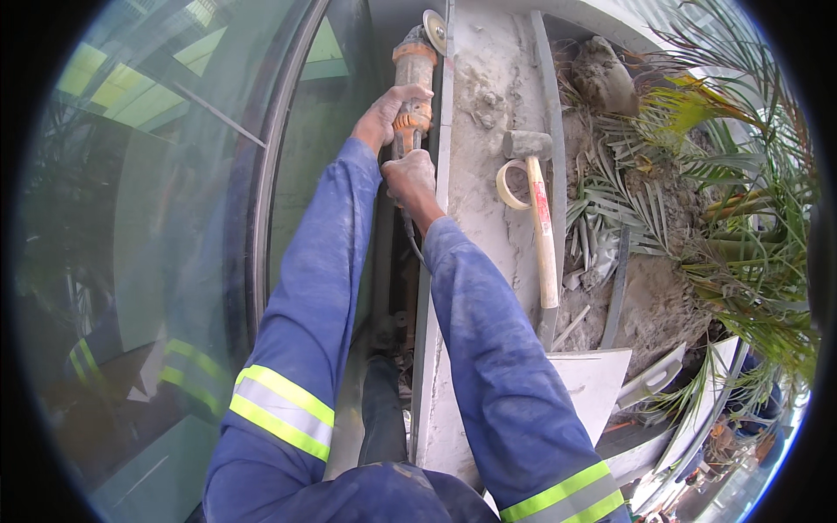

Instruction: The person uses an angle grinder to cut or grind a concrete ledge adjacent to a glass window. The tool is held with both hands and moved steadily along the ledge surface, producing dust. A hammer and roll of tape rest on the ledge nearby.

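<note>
The left hand [381,116] is wrapping around the orange-and-grey body of an angle grinder [415,65], while the right hand [413,179] is closing around its rear part, just below. Both hands are curling firmly about the tool rather than spreading, and a cord [410,231] is trailing down behind the right one.

The grinder is pointing away from the person, along the narrow gap between the glass panel [174,218] and a dusty pale ledge [471,218]. Its disc [434,32] is standing on edge right beside the ledge's long metal-looking edge [445,131]; whether it is touching or spinning, one cannot tell. The step in hand is seemingly one of guiding the disc along that edge, and the next move is probably calling for a steady two-handed hold, with the disc staying in line and the cord hanging clear of it.

Further out, a mallet [540,144] is lying on the ledge, its wooden handle running toward the person, and a roll of tape [503,187] is resting at that handle. Beyond the ledge, palm leaves [741,96] are spreading over soil [658,296], and a white board [588,383] is lying nearer the right sleeve [488,305].
</note>
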A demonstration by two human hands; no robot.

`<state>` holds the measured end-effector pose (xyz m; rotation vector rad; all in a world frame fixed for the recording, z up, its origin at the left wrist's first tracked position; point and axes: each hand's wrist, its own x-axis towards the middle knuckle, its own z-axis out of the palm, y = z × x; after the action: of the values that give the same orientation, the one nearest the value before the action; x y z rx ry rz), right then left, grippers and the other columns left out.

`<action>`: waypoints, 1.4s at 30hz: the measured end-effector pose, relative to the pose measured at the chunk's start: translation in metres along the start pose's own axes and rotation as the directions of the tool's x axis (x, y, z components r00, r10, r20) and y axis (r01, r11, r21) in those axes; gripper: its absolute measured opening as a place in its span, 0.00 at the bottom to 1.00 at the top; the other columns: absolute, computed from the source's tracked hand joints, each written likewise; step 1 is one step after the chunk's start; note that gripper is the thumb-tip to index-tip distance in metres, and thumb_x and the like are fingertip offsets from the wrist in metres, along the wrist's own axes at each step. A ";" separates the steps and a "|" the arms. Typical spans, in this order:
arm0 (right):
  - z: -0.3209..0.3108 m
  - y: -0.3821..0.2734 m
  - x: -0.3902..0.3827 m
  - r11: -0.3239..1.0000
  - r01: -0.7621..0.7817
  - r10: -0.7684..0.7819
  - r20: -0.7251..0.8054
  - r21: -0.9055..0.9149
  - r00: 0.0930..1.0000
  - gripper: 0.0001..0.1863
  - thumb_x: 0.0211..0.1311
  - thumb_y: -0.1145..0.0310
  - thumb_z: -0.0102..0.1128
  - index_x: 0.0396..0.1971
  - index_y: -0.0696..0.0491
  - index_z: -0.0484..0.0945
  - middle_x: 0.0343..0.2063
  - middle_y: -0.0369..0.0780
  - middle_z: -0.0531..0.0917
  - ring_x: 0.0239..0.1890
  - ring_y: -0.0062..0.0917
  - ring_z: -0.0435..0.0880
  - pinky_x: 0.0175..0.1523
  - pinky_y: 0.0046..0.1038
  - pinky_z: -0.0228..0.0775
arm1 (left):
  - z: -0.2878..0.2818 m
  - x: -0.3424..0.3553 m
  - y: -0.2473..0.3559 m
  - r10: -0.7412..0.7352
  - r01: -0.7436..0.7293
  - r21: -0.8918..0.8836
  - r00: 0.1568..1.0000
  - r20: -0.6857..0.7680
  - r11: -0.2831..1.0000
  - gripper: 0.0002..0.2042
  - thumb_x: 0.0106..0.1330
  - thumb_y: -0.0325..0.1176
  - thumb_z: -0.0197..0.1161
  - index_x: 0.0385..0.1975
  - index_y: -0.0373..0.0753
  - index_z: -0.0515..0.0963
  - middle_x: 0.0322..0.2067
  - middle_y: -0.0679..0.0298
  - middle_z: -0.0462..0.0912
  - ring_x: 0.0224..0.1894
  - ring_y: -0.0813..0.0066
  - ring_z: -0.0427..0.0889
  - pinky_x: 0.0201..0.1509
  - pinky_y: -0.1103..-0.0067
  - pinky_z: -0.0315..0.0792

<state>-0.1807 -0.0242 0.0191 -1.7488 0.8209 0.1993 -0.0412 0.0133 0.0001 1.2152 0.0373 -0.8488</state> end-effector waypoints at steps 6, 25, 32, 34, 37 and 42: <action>0.012 0.017 0.013 0.998 0.054 -0.055 -0.059 -0.017 0.997 0.12 0.51 0.71 0.63 0.28 0.67 0.82 0.24 0.51 0.85 0.28 0.39 0.89 0.35 0.36 0.81 | 0.002 -0.006 0.000 0.003 -0.003 0.016 1.000 0.005 1.000 0.25 0.50 0.41 0.75 0.44 0.33 0.75 0.31 0.55 0.83 0.26 0.63 0.86 0.32 0.66 0.83; 0.006 0.010 -0.003 0.999 -0.035 0.035 0.007 -0.024 0.999 0.19 0.54 0.71 0.62 0.42 0.69 0.83 0.43 0.62 0.85 0.50 0.51 0.87 0.55 0.42 0.79 | 0.002 -0.016 0.000 -0.011 0.011 0.046 1.000 0.003 0.999 0.27 0.50 0.41 0.74 0.45 0.30 0.76 0.31 0.52 0.84 0.27 0.60 0.87 0.34 0.64 0.85; 0.007 0.016 -0.003 0.999 -0.034 0.034 0.019 0.000 0.999 0.18 0.54 0.72 0.62 0.41 0.69 0.83 0.43 0.63 0.85 0.50 0.52 0.86 0.55 0.42 0.78 | 0.001 -0.019 -0.001 -0.022 0.022 0.035 1.000 0.015 0.999 0.28 0.50 0.41 0.74 0.46 0.30 0.75 0.31 0.51 0.84 0.27 0.60 0.88 0.34 0.64 0.85; 0.007 0.016 -0.004 0.999 -0.037 0.037 0.020 -0.001 0.999 0.18 0.54 0.72 0.62 0.41 0.69 0.83 0.42 0.63 0.85 0.49 0.52 0.87 0.55 0.42 0.79 | 0.003 -0.020 -0.002 -0.020 0.020 0.044 1.000 0.009 0.999 0.28 0.50 0.41 0.74 0.47 0.30 0.75 0.31 0.51 0.84 0.27 0.60 0.88 0.34 0.64 0.85; 0.006 0.014 -0.006 1.000 -0.022 0.022 0.009 -0.002 1.000 0.17 0.54 0.72 0.62 0.40 0.70 0.83 0.41 0.63 0.85 0.48 0.52 0.87 0.55 0.42 0.79 | 0.000 -0.019 -0.002 -0.011 0.011 0.048 1.000 0.013 0.999 0.28 0.50 0.42 0.74 0.47 0.30 0.75 0.31 0.52 0.84 0.27 0.60 0.88 0.34 0.64 0.85; 0.006 0.013 0.001 1.000 -0.021 0.021 0.005 -0.010 1.000 0.17 0.53 0.72 0.62 0.38 0.70 0.83 0.38 0.62 0.86 0.45 0.51 0.88 0.50 0.42 0.80 | 0.002 -0.012 -0.002 -0.011 0.011 0.045 1.000 0.012 0.999 0.27 0.51 0.41 0.74 0.46 0.31 0.75 0.31 0.53 0.83 0.26 0.61 0.87 0.33 0.65 0.85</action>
<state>-0.1870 -0.0211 0.0065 -1.7491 0.8359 0.2220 -0.0517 0.0186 0.0046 1.2530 0.0155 -0.8706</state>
